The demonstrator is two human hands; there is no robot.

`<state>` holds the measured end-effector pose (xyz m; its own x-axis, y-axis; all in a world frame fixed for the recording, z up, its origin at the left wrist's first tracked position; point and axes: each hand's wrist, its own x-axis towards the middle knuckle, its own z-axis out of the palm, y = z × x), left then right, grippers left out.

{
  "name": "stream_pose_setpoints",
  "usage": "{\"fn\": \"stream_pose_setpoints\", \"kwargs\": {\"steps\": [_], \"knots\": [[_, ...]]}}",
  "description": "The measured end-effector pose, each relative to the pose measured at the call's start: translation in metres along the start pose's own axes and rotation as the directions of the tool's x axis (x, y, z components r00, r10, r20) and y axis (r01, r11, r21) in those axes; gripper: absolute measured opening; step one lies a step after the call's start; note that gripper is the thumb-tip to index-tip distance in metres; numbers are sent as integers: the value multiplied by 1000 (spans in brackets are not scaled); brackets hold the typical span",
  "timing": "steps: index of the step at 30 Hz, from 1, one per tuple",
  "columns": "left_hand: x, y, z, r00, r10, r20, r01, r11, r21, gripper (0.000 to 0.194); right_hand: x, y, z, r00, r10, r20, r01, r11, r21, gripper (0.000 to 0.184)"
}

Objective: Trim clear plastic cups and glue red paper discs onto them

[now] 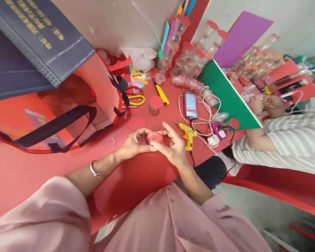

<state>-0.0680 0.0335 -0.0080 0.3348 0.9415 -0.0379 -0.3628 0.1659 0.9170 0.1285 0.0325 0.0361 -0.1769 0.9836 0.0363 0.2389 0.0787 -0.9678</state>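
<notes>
"Near the front edge of the red table (21, 175), what do the wearer's two hands hold?"

"One small red-faced cup (154, 137), gripped between the left hand (133, 144) and the right hand (175, 145). The left fingers curl about its left side, thumb along the near side; the right thumb presses the near rim, while the right index finger reaches out past the cup."

"Which way does it point?"

"Its round face tips up toward the wearer. The long axis seems to run down from that face, but the depth is hidden, so its exact line cannot be told."

"And past the fingers?"

"One flat red disc (137, 123) lies just beyond the left hand; one yellow glue gun (188, 135) lies near the right. Farther off: one clear cup (152, 111) under a red disc of its own, one phone (191, 105) by looped white cable (212, 113), one yellow cutter (162, 93)."

"At the back?"

"Several cup stacks (182, 26), overlapping too much to count, beside one green board (225, 92). Beyond that shows a second person's striped sleeve (291, 140)."
</notes>
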Motion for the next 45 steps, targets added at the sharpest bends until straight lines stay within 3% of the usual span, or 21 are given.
{"fn": "stream_pose_setpoints", "kwargs": {"steps": [5, 9, 13, 18, 20, 25, 27, 30, 32, 35, 41, 45], "knots": [[0, 0, 1, 1000, 22, 8, -22, 1000, 2, 47, -1, 6, 3, 999, 24, -29, -22, 999, 45, 76], [-1, -1, 3, 999, 41, 6, -42, 999, 27, 61, 0, 6, 3, 994, 54, -94, -49, 997, 53, 62], [0, -2, 4, 999, 29, -24, -30, 999, -38, 71, 8, 1, -6, 999, -11, -34, 16, 989, 149, 80], [0, 0, 6, 992, 26, -124, -33, 998, -52, 61, 9, -3, -21, 997, -52, 56, 43, 987, 157, 77], [1, 1, 7, 991, 10, -134, -20, 997, -72, 58, 4, -1, -22, 998, -18, 67, 10, 993, 117, 68], [2, 1, 8, 991, 7, -135, -18, 996, -87, 57, -4, 8, -17, 993, 95, -72, -94, 995, 13, 33], [2, 1, 8, 990, 8, -140, -20, 996, -90, 58, -4, 6, -16, 997, 49, -56, -51, 998, -27, 36], [2, -1, 6, 988, -4, -152, -9, 997, -83, 59, -3, -1, -14, 997, -73, 4, 73, 991, -113, 57], [1, -3, 4, 989, -7, -150, -3, 998, -69, 59, -1, -5, -11, 994, -106, 20, 108, 978, -178, 58], [0, -4, 2, 993, 0, -121, -6, 999, -50, 54, 1, -5, -7, 998, -54, 14, 55, 989, -137, 49], [0, -6, 0, 997, 47, -53, -50, 997, -63, 44, 5, 3, -4, 988, 124, 89, -134, 984, 119, 50], [0, -6, 0, 998, 16, -59, -21, 996, -81, 45, 4, 7, -4, 981, 151, 123, -171, 970, 171, 47]]}}
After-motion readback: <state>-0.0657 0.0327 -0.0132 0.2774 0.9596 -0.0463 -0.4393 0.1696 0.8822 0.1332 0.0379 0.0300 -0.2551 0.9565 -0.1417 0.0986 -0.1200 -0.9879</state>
